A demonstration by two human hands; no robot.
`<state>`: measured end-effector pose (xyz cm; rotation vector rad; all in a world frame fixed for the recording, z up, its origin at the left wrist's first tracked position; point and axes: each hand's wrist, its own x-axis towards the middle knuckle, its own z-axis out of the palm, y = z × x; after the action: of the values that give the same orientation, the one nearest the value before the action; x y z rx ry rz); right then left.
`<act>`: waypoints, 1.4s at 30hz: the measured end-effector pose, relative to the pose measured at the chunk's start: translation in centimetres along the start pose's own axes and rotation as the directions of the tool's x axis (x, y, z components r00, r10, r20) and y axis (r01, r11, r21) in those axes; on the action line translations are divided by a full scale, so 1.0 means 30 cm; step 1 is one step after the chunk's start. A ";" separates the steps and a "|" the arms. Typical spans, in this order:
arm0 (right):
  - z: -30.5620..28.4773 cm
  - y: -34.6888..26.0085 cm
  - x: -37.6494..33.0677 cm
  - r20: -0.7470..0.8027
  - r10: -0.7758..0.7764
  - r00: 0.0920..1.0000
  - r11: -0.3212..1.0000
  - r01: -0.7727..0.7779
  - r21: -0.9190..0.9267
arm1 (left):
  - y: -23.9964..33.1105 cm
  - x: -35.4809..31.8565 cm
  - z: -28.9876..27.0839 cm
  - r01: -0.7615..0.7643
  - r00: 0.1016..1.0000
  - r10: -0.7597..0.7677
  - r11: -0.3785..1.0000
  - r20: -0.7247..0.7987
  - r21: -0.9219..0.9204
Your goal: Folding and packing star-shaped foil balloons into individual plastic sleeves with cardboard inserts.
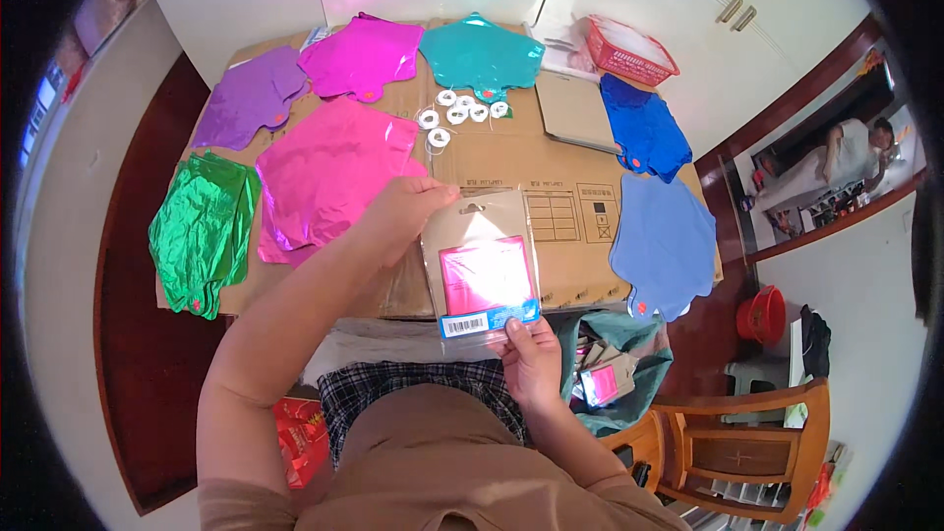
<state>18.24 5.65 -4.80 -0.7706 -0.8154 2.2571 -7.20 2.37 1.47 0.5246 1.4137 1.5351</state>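
Both my hands hold a clear plastic packet (485, 280) upright in front of me. Inside it is a folded shiny pink foil piece, with a blue and white barcode label along its bottom. My left hand (418, 211) pinches the packet's upper left corner, and my right hand (529, 359) grips its lower right edge. Past the packet lie flat, star-like foil balloons: a pink one (334, 172) nearest my left hand, and stacks in magenta (364, 57), teal (482, 54), purple (251, 98) and green (202, 231). Several white ribbon coils (457, 115) sit between them.
Cardboard (482, 162) covers the table. On its right are a light blue balloon stack (666, 246), a dark blue one (644, 128), a closed laptop-like slab (578, 110) and a red basket (629, 51). A teal bag (639, 408) of similar packets hangs open beside a wooden chair (742, 452).
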 end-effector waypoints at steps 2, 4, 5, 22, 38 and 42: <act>0.004 0.001 0.002 0.005 0.003 1.000 1.000 -0.003 0.011 | 0.011 -0.001 -0.001 0.024 0.999 -0.024 1.000 0.034 -0.003; 0.012 -0.001 0.003 0.001 0.005 1.000 0.999 -0.005 0.036 | 0.016 -0.002 -0.004 0.033 0.998 -0.034 0.999 0.054 0.027; 0.001 0.001 0.002 0.034 0.007 0.999 1.000 -0.007 0.012 | 0.016 -0.003 -0.006 0.029 0.998 -0.033 0.998 0.059 0.058; -0.043 0.018 -0.014 0.013 -0.097 0.995 0.985 0.098 -0.144 | 0.008 0.021 0.013 0.068 0.997 -0.073 0.985 0.024 0.157; -0.015 -0.007 -0.025 0.061 -0.084 0.995 0.995 0.087 -0.046 | 0.026 -0.025 0.035 -0.021 1.000 0.022 0.981 -0.004 0.195; -0.021 -0.003 -0.023 0.048 -0.102 0.994 0.993 0.105 -0.060 | 0.035 -0.050 0.063 -0.020 0.995 0.042 0.973 -0.089 0.228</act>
<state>19.13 5.45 -4.93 -0.6924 -0.9293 2.1727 -5.32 2.22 3.32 0.6218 1.6724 1.4462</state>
